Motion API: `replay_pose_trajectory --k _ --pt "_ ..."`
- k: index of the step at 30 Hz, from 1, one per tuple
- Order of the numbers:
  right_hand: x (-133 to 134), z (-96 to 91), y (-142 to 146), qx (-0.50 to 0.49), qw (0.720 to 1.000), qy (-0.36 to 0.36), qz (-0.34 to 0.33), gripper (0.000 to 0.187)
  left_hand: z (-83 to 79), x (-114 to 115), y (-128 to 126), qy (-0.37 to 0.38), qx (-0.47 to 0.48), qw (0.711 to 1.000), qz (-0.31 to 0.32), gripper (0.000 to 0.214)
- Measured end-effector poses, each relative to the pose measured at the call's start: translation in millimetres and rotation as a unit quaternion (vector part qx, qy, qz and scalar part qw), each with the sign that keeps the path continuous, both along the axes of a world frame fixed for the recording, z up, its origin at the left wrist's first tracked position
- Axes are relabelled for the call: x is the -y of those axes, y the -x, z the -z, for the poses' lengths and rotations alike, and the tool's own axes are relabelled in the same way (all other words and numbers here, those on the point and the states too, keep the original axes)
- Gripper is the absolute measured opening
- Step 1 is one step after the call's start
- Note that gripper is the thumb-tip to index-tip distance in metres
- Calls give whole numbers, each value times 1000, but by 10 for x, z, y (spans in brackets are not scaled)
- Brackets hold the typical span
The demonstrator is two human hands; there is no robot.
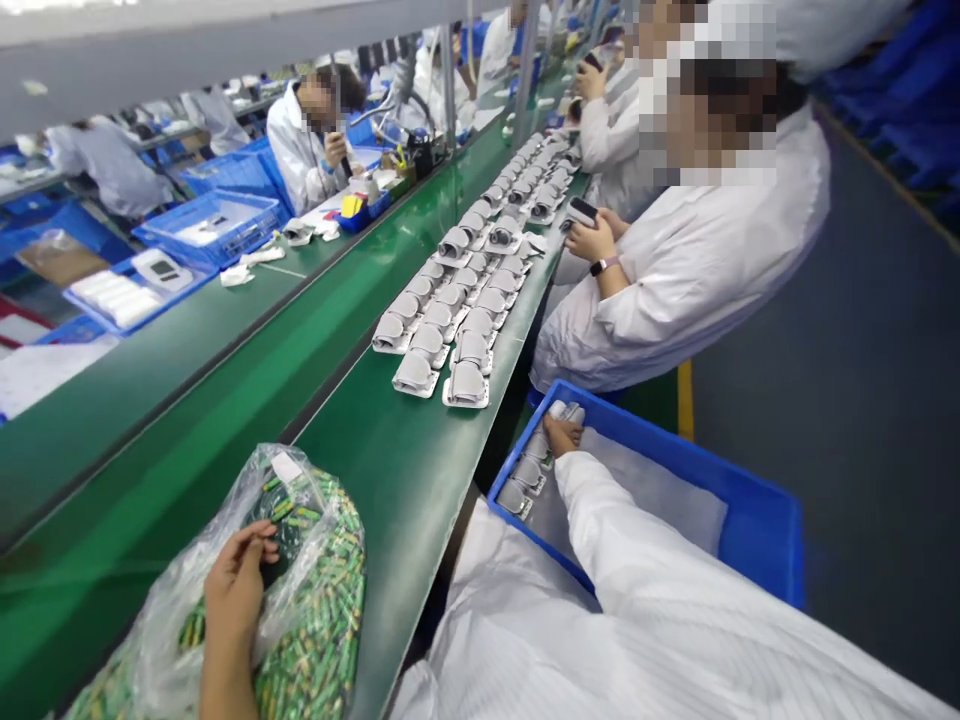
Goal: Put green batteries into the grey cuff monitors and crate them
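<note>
My left hand (pixel 238 575) is at the mouth of a clear plastic bag (pixel 169 600) full of small green-and-gold batteries (pixel 319 620). Its fingers are curled in towards the thumb; whatever they hold is hidden. Off to the right, my right hand (pixel 562 435) reaches into a blue bin (pixel 757 520) and closes round a white wrist blood pressure monitor (pixel 571 411) at the bin's far left corner. More of these monitors (pixel 517 494) stand in a row along the bin's left wall, beside a white sheet (pixel 675 500).
Rows of monitors with rolled cuffs (pixel 469 380) cover the green bench (pixel 397 480) ahead. Beside it runs a lower green conveyor belt (pixel 247 400). A co-worker (pixel 675 270) sits close on the right, holding a device. Across the belt are another co-worker (pixel 292 150) and blue trays (pixel 210 225).
</note>
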State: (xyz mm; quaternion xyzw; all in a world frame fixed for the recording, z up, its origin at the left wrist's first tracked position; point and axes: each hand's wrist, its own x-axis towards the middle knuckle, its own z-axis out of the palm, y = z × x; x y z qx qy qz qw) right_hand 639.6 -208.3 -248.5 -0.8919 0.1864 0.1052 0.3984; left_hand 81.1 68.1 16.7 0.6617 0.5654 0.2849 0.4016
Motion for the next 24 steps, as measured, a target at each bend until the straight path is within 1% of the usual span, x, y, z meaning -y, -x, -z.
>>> replay_pose_trajectory --k 2,4,6,8,9,12,13,15,17,19,21,22,24 --pt "-84 -52 -28 -54 995 1 81 88 -16 -5 4 -11 -8 1000 3 37" --pt "-142 -127 -56 -97 987 -1 129 92 -26 -14 4 -19 -6 1000 5 31" --pt "-167 -217 -67 -118 982 -7 145 92 -35 -27 -9 -27 3 1000 -1 25" --pt "-162 -312 -51 -121 983 -18 138 89 -44 -44 -30 -25 11 1000 -14 24" --pt "-150 -359 -32 -118 985 -26 127 85 -48 -54 -42 -19 13 999 -26 27" --pt "-107 -487 46 -107 989 -74 67 62 -56 -83 -61 12 16 998 -61 45" --pt "-99 -527 73 -102 989 -104 36 54 -56 -88 -60 20 18 997 -67 52" --pt "-109 -609 115 -85 978 -183 -45 45 -51 -92 -47 24 20 997 -64 62" --pt "-158 -697 129 -64 948 -279 -138 43 -42 -90 -23 21 20 998 -54 67" --pt "-231 -786 119 -52 905 -365 -211 38 -31 -90 0 18 21 998 -50 67" --pt "-297 -860 109 -54 866 -428 -254 43 -20 -95 13 21 25 998 -48 63" --pt "-318 -885 113 -58 850 -450 -267 47 -15 -98 16 22 27 998 -48 62" --pt "-333 -906 152 -67 825 -483 -286 45 -5 -105 15 23 33 998 -51 60"
